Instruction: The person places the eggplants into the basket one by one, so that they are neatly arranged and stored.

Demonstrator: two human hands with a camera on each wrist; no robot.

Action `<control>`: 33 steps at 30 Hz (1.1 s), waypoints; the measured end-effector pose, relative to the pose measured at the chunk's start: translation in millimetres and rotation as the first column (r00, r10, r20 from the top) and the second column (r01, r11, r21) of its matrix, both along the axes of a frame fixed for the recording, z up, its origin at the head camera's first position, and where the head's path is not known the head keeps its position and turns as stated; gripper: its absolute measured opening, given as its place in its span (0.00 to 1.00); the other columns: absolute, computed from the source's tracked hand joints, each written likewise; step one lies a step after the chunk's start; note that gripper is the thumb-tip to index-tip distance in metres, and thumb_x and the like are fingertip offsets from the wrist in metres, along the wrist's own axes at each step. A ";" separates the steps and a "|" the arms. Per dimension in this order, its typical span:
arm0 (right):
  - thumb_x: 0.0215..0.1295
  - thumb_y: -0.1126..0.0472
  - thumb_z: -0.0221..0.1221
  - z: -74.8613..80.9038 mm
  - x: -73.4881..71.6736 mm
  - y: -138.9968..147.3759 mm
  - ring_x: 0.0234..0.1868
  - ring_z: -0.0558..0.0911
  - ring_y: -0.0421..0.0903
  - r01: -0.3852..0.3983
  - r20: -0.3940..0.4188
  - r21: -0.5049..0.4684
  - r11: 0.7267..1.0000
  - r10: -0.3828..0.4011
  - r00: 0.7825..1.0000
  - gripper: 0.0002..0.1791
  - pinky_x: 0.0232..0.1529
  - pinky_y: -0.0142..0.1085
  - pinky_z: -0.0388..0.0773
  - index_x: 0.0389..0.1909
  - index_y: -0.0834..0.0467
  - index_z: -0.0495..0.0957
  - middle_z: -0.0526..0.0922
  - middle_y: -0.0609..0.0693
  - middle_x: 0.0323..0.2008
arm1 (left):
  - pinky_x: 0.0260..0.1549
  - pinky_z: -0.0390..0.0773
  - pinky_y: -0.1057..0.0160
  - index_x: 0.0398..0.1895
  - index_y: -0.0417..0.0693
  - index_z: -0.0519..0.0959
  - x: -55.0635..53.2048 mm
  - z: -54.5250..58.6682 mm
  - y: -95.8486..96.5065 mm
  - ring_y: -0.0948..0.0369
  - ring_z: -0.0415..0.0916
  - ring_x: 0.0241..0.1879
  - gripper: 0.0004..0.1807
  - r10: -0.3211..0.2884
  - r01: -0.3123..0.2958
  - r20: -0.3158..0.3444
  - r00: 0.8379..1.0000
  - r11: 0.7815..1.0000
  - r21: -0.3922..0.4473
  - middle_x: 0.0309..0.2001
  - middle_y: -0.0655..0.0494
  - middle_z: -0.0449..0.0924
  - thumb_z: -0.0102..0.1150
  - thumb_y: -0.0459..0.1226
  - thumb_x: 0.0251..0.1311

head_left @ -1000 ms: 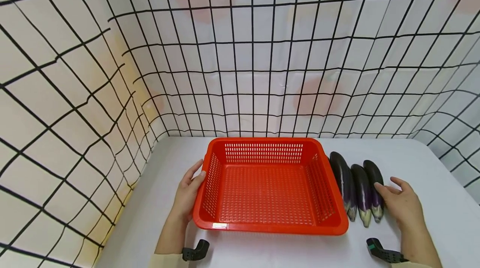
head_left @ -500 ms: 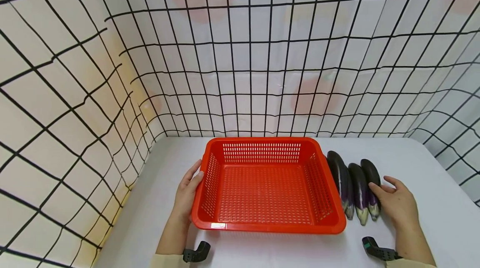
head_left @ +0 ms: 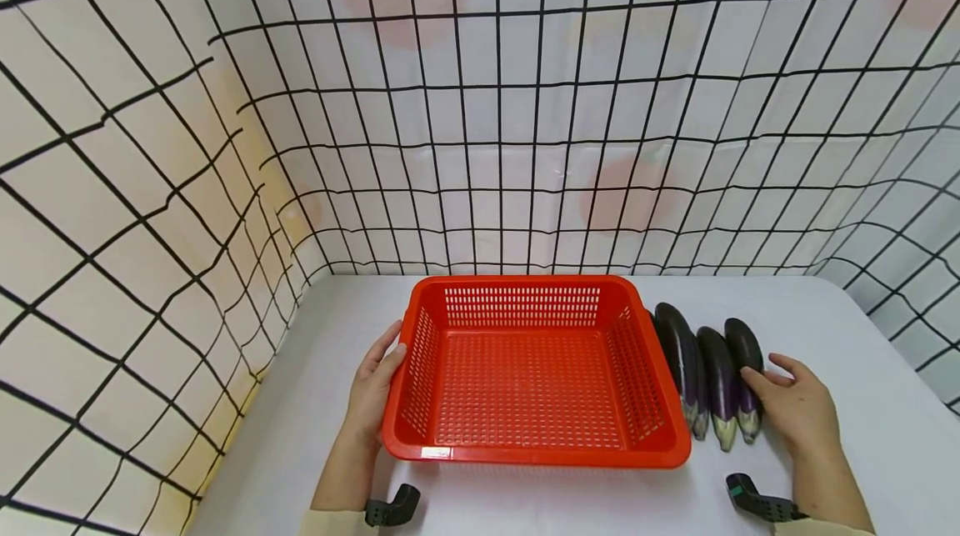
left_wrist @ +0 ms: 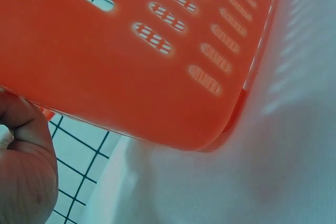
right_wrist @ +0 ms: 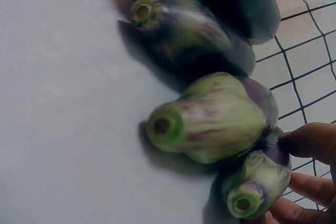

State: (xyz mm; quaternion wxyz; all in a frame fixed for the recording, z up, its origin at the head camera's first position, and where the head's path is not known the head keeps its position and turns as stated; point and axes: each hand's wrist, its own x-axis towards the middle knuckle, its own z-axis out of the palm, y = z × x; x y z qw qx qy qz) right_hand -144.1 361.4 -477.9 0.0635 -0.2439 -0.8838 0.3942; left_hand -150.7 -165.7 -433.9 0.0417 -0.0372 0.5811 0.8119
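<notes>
A red perforated plastic basket (head_left: 536, 454) sits in the middle of the white table. My left hand (head_left: 377, 386) grips its left side, thumb on the rim and fingers along the outer wall. In the left wrist view, the basket's outer wall (left_wrist: 131, 93) fills the top and part of the hand (left_wrist: 26, 166) shows at its edge. Several purple eggplants (head_left: 717, 378) lie side by side to the right of the basket. My right hand (head_left: 802, 407) holds the outermost eggplant (right_wrist: 262, 174), thumb on top and fingers along its far side.
A black wire grid (head_left: 525, 144) in front of white cloth stands behind the table, with more grid on the left and right. The leftmost eggplant (head_left: 675, 353) lies right at the basket's side wall. Each wrist wears a black strap-mounted device (head_left: 393, 505).
Hardly anything differs: the head view has shifted slightly, while both hands stay on the basket and the outermost eggplant.
</notes>
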 end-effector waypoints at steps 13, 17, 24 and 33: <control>0.59 0.42 0.56 6.9 5.2 6.1 0.26 0.67 0.24 0.045 -0.018 -0.041 0.998 -0.046 0.999 0.39 0.25 0.24 0.69 0.63 0.66 0.63 0.77 0.67 0.48 | 0.47 0.71 0.44 0.69 0.59 0.58 1.3 0.3 0.1 0.38 0.67 0.55 0.27 -0.004 0.004 0.002 1.000 1.000 -0.010 0.62 0.40 0.65 0.47 0.44 0.67; 0.58 0.45 0.59 10.6 6.0 6.8 0.22 0.70 0.23 0.066 -0.060 -0.120 0.991 -0.073 0.996 0.39 0.22 0.23 0.71 0.63 0.67 0.63 0.81 0.43 0.29 | 0.46 0.73 0.45 0.67 0.63 0.61 -3.6 -10.9 -1.9 0.39 0.68 0.55 0.26 0.010 -0.010 -0.009 1.000 1.000 -0.003 0.60 0.43 0.67 0.50 0.46 0.65; 0.56 0.46 0.62 19.7 6.8 8.2 0.22 0.77 0.28 0.068 -0.085 -0.347 0.936 -0.104 0.991 0.44 0.22 0.25 0.76 0.67 0.65 0.56 0.69 0.24 0.23 | 0.44 0.75 0.45 0.66 0.63 0.62 -11.7 -24.7 -3.7 0.40 0.70 0.53 0.28 0.026 -0.026 -0.017 1.000 1.000 -0.002 0.59 0.47 0.70 0.53 0.49 0.62; 0.52 0.50 0.67 39.8 8.5 0.7 0.22 0.80 0.32 0.044 -0.146 -0.558 0.829 -0.150 0.978 0.45 0.21 0.26 0.77 0.68 0.59 0.57 0.77 0.30 0.23 | 0.44 0.75 0.46 0.67 0.63 0.62 -10.2 -25.4 -4.5 0.41 0.70 0.53 0.29 0.028 -0.028 -0.014 1.000 1.000 0.002 0.59 0.46 0.69 0.53 0.49 0.62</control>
